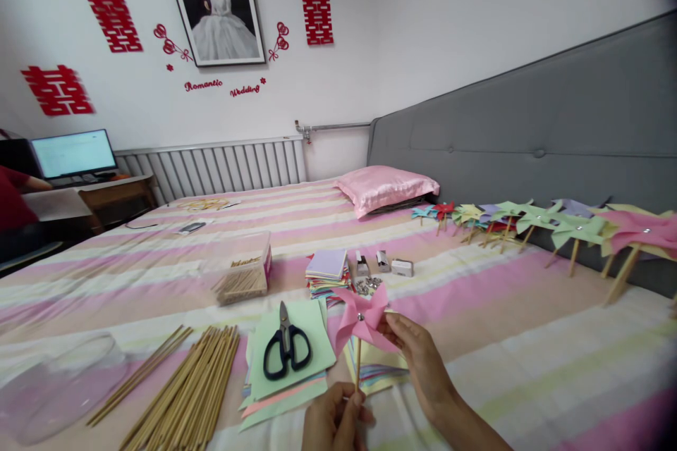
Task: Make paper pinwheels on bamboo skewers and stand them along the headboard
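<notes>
A pink paper pinwheel with a silver pin at its centre stands upright on a thin wooden stick. My left hand pinches the lower end of that stick. At the pinwheel's right side, my right hand has its fingertips closed on a pink blade. Behind it lie small metal pins in a loose pile. Sheets of coloured paper lie under the pinwheel. To the left, dark-handled scissors rest on green paper sheets.
Wooden sticks lie in a bundle at front left, beside a clear plastic lid. Farther back stand a clear box of sticks, a coloured paper stack and small boxes. Finished pinwheels line the grey headboard.
</notes>
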Demonstrator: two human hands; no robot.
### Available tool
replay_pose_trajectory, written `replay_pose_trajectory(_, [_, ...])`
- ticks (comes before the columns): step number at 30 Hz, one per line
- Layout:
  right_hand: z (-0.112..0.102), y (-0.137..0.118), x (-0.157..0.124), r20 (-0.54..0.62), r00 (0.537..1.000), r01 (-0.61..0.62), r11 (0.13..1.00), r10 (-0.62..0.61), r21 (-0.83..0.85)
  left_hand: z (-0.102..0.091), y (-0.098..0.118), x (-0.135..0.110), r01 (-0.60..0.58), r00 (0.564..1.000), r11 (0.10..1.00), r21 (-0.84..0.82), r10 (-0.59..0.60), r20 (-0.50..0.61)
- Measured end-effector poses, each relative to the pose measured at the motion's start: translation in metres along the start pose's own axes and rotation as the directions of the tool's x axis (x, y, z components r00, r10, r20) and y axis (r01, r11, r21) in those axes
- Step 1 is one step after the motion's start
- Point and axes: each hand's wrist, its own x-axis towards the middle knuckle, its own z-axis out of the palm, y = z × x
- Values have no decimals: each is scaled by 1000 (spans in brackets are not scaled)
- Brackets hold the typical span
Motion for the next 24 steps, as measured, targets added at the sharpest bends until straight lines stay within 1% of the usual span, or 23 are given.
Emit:
replay_pose_trajectory(4, [1, -1, -1, 3, 1000, 7, 1000, -7, -7, 2, -5, 2, -3, 998, 1000, 4, 3, -56])
replay_pose_trajectory(7, [1, -1, 0, 0, 1000, -1, 1000, 1, 2, 3, -9, 3, 7, 998, 1000, 12, -6, -62])
replay_pose_trajectory(11, [1, -1, 0, -11, 1000, 6, 1000, -6, 0, 2, -6, 2, 3, 999, 1000, 16, -3, -46])
replay_pose_trajectory(16, [1, -1, 0, -9, 1000, 7, 1000, -7, -3, -1, 3, -1, 15, 1000, 1000, -18, -14, 10])
replay_pose_trajectory(22, [0, -2, 0, -27, 1000, -2, 1000, 2, -5, 2, -5, 2, 18, 998, 1000, -11, -18, -57])
replay_pose_trajectory(24, [0, -2, 0, -29, 1000, -1, 1000, 1, -16, 3, -7, 3, 19, 998, 1000, -7, -19, -63])
